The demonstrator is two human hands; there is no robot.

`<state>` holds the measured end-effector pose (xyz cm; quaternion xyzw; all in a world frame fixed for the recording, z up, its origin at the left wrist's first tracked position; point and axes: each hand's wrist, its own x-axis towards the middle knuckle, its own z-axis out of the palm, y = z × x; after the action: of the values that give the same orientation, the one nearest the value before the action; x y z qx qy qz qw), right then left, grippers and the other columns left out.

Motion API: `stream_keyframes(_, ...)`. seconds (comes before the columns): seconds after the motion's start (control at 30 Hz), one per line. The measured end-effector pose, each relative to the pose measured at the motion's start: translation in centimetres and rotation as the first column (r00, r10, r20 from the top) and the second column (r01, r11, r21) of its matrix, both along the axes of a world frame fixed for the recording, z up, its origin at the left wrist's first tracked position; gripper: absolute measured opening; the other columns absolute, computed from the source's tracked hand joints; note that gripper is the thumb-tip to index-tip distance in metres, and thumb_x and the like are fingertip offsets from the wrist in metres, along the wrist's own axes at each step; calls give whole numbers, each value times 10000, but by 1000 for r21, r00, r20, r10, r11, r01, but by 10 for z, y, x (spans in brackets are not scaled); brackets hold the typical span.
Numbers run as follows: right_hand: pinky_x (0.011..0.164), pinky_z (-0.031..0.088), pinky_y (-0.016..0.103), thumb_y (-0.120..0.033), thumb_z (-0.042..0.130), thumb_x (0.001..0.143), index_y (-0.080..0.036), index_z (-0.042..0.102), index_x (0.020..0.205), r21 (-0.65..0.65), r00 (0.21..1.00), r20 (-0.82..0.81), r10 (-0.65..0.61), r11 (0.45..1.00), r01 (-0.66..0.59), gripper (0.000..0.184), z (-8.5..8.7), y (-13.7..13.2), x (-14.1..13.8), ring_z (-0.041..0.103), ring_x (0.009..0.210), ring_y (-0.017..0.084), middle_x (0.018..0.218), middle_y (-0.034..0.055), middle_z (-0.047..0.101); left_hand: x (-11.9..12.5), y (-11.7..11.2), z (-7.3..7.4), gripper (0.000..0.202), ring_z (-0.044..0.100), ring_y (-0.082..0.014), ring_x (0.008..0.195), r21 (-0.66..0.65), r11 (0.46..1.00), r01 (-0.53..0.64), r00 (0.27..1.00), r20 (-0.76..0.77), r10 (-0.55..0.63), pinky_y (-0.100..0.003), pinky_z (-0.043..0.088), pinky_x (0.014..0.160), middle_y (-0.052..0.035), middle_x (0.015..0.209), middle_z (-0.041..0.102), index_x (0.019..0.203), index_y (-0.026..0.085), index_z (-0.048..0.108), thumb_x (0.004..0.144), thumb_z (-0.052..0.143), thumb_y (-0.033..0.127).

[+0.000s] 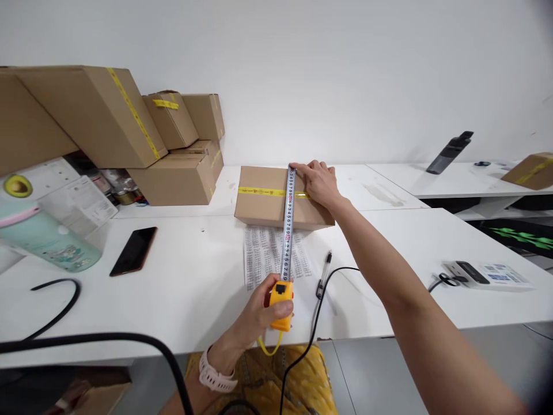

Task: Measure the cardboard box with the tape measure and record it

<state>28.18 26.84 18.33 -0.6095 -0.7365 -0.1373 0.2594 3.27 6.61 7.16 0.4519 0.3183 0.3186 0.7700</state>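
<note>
My left hand (268,308) is wrapped round the yellow case of a tape measure (281,305), its thumb on top, near the table's front edge. The metal blade (288,230) is pulled out and runs away from me across the top of a cardboard box (263,210) sealed with yellow tape. At the box's far edge, my right hand (319,181) holds the blade's end with its index finger; the other fingers are curled over the box top and the thumb is hidden. A printed sheet (257,259) lies partly beneath the blade, in front of the box.
Stacked cartons (173,178) stand at the left. Nearer are a phone (133,252) and a mint cup (56,242). A pen (324,274) and black cable (317,317) lie right of the sheet. Farther right are a label printer-like white device (488,275) and a dark bottle (449,153).
</note>
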Motion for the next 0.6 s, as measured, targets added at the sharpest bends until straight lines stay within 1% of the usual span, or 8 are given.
stream_keyframes(0.1, 890, 324, 447, -116, 333, 965, -371, 588, 1415, -13, 1000, -16, -1, 1000, 1, 576, -1, 0, 0, 501, 1043, 304, 1112, 114, 582, 6, -7, -7, 593, 621, -139, 809, 0, 1000, -8, 1000, 25, 8, -283, 534, 715, -49, 1114, 583, 1093, 218, 530, 706, 874, 506)
stream_keyframes(0.2, 893, 318, 440, -103, 329, 962, -374, 607, 1385, -3, 1000, -30, 4, 1000, -4, 574, -1, -2, 0, 500, 1064, 304, 1115, 107, 582, 13, -10, -15, 608, 605, -140, 830, 9, 1000, -5, 1000, 3, 5, -280, 516, 715, -72, 1183, 579, 1101, 210, 535, 699, 870, 521)
stream_keyframes(0.3, 895, 314, 434, -106, 321, 968, -375, 607, 1376, 3, 999, -32, 3, 1000, -3, 566, -2, -4, 0, 499, 1059, 300, 1117, 100, 583, 16, -9, -24, 592, 589, -134, 836, 28, 999, -28, 999, -39, 29, -276, 503, 714, -86, 1236, 573, 1101, 204, 535, 720, 847, 533)
stream_keyframes(0.37, 895, 313, 432, -111, 310, 974, -376, 606, 1374, 1, 1000, -31, 0, 1000, 0, 564, -2, -5, -1, 498, 1046, 297, 1116, 97, 585, 16, -7, -28, 573, 576, -123, 824, 37, 999, -35, 999, -40, 36, -280, 501, 721, -88, 1263, 567, 1095, 205, 530, 733, 836, 527)
stream_keyframes(0.47, 892, 313, 437, -130, 300, 986, -381, 614, 1364, 11, 999, -34, 3, 1000, -2, 552, -3, -6, -1, 494, 1028, 298, 1106, 98, 586, 15, -5, -31, 559, 574, -123, 826, 39, 999, -20, 999, -38, 22, -295, 503, 741, -86, 1276, 562, 1114, 214, 526, 751, 824, 517)
stream_keyframes(0.6, 888, 321, 443, -157, 302, 994, -364, 635, 1343, 29, 998, -53, 18, 999, -17, 525, -3, -5, -1, 491, 1013, 301, 1083, 105, 589, 14, -5, -30, 559, 584, -142, 854, 44, 999, -21, 999, -46, 23, -301, 497, 744, -89, 1258, 566, 1106, 211, 530, 746, 820, 527)
